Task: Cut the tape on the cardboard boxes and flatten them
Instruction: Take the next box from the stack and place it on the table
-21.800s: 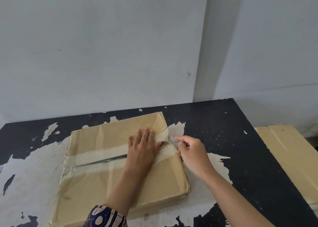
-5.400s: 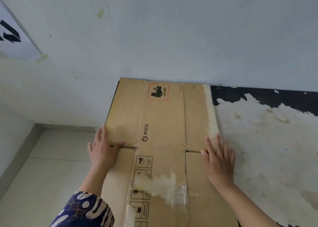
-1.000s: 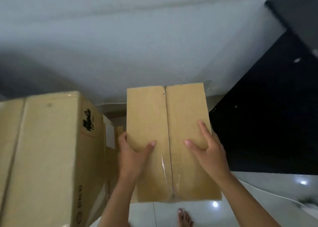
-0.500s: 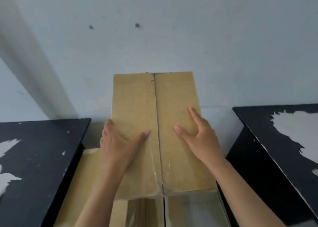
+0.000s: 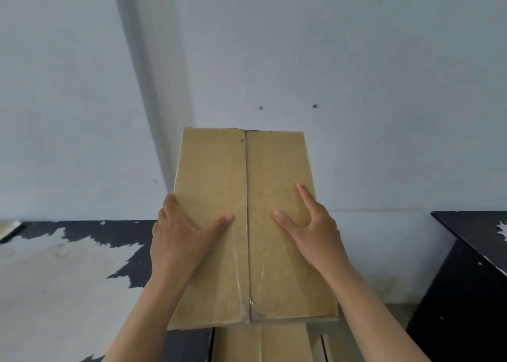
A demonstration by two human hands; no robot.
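One taped cardboard box (image 5: 247, 224) is gripped by left hand (image 5: 175, 241) and right hand (image 5: 315, 232), fingers (image 5: 304, 197) clamped on its sides; a second box (image 5: 260, 342) lies below, between two tabletops (image 5: 55, 265).

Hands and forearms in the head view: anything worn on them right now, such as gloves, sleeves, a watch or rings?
Both are bare. The left hand and right hand show no gloves, and no rings on the fingers in view. Both forearms are uncovered down to the frame's bottom edge: no sleeve, watch or band appears. Nails are short and unpainted.
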